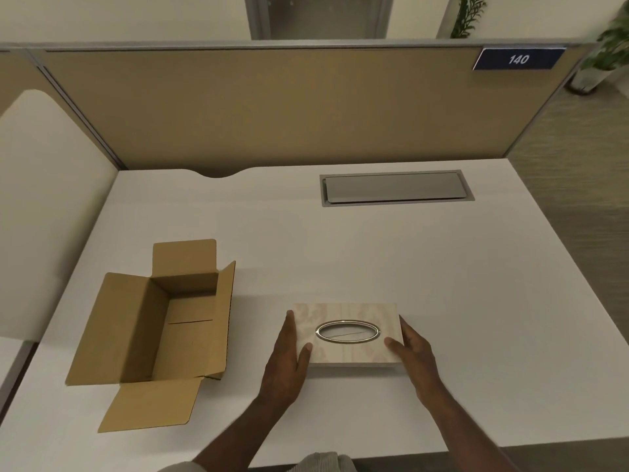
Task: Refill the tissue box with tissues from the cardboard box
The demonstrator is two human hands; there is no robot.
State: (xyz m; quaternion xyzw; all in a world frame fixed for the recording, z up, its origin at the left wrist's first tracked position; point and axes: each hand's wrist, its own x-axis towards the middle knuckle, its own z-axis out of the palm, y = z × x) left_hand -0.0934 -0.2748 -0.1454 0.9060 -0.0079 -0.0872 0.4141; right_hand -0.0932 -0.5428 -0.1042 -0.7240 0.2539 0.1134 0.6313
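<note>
A pale wood-grain tissue box (pixel 343 316) with a silver oval slot lies flat on the white desk (pixel 408 253), near the front edge. My left hand (pixel 289 356) grips its left end, thumb on top. At the right end my right hand (pixel 413 356) holds it the same way. White tissue shows through the slot. A brown cardboard box (pixel 160 321) stands to the left with all its flaps spread open; the inside that I can see holds nothing.
A grey cable hatch (pixel 394 187) is set into the desk at the back right. A tan partition (pixel 272 107) with a blue "140" sign closes the far side. Potted plants stand beyond it at the right. Another white surface lies at the left.
</note>
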